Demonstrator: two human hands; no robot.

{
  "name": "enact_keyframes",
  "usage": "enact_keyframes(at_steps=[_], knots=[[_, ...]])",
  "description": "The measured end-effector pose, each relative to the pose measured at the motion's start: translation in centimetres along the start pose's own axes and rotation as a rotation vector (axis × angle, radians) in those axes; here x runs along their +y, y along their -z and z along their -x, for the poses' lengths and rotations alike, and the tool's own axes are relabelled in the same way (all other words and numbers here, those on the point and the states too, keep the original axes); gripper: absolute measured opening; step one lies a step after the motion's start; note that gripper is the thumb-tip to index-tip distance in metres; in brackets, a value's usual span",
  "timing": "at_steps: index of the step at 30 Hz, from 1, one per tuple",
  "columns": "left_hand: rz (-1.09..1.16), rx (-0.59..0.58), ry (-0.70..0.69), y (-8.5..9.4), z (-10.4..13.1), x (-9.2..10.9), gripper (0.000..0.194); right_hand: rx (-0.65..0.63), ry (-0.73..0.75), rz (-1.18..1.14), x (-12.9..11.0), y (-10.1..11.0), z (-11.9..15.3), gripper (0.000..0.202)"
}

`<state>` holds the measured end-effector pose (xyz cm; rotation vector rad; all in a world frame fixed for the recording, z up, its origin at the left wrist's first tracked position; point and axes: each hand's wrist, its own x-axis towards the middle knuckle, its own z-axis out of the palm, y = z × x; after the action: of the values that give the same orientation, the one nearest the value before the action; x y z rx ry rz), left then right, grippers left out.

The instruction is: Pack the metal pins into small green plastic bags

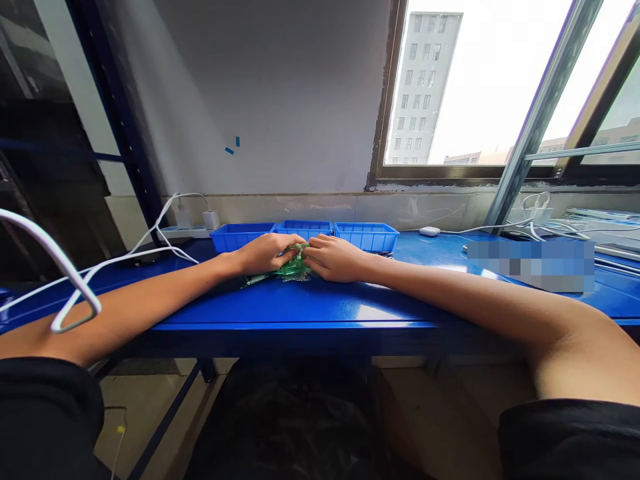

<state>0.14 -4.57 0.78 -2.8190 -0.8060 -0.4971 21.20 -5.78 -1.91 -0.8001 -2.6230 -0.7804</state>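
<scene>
Both arms reach forward over the blue tabletop (280, 303). My left hand (267, 255) is closed on the left side of a green, shiny plastic bag (294, 265). From the other side my right hand (333, 257) grips the same bag, with fingers bent and the two hands almost touching at its top. Clear, crinkled film spreads below the hands onto the table. What the bag contains cannot be made out. Just behind the hands stand three blue plastic bins, a left bin (240, 235), a middle bin (304, 228) and a right bin (367, 235).
A white cable (45, 240) loops across the left side, partly in front of my left arm. Wall plugs (211, 219) sit at the back left. To the right lie a small white device (429, 231), a blurred-out patch (530, 265) and more cables. A metal post (525, 147) rises near the window.
</scene>
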Motion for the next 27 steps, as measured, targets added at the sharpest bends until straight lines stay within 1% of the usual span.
enact_keyframes(at_steps=[4, 8, 10, 12, 14, 16, 18, 21, 23, 25, 27], knots=[[-0.019, 0.005, 0.050, -0.1, 0.0, 0.2, 0.038, 0.010, -0.008, 0.001, 0.0, 0.0, 0.0, 0.030], [0.011, 0.015, 0.052, -0.1, 0.2, 0.2, 0.039, 0.011, -0.012, -0.054, -0.2, 0.2, 0.0, 0.029], [0.039, 0.028, 0.054, 0.0, 0.2, 0.1, 0.043, 0.014, -0.026, -0.090, -0.3, 0.4, 0.0, 0.030], [0.073, 0.069, 0.068, 0.1, 0.3, -0.1, 0.049, 0.008, -0.048, -0.114, -0.4, 0.6, 0.1, 0.031], [0.102, 0.138, 0.104, 0.3, 0.3, -0.2, 0.054, 0.012, -0.065, -0.126, -0.5, 0.7, 0.2, 0.034], [0.136, 0.195, 0.145, 0.4, 0.3, -0.2, 0.053, 0.041, -0.073, -0.134, -0.6, 0.7, 0.3, 0.035], [0.202, 0.219, 0.169, 0.3, 0.2, 0.1, 0.051, 0.082, -0.079, -0.151, -0.7, 0.8, 0.3, 0.036], [0.380, 0.226, 0.182, -0.1, 0.1, 0.5, 0.051, 0.125, -0.081, -0.175, -0.8, 0.9, 0.4, 0.036], [0.438, 0.220, 0.188, -0.3, 0.1, 0.8, 0.050, 0.127, -0.094, -0.160, -0.9, 0.9, 0.4, 0.037], [0.379, 0.191, 0.178, -0.4, 0.1, 1.0, 0.044, 0.110, -0.109, -0.129, -0.9, 0.9, 0.3, 0.034], [0.268, 0.146, 0.143, -0.3, 0.1, 1.1, 0.039, 0.107, -0.109, -0.094, -0.9, 0.8, 0.3, 0.029]])
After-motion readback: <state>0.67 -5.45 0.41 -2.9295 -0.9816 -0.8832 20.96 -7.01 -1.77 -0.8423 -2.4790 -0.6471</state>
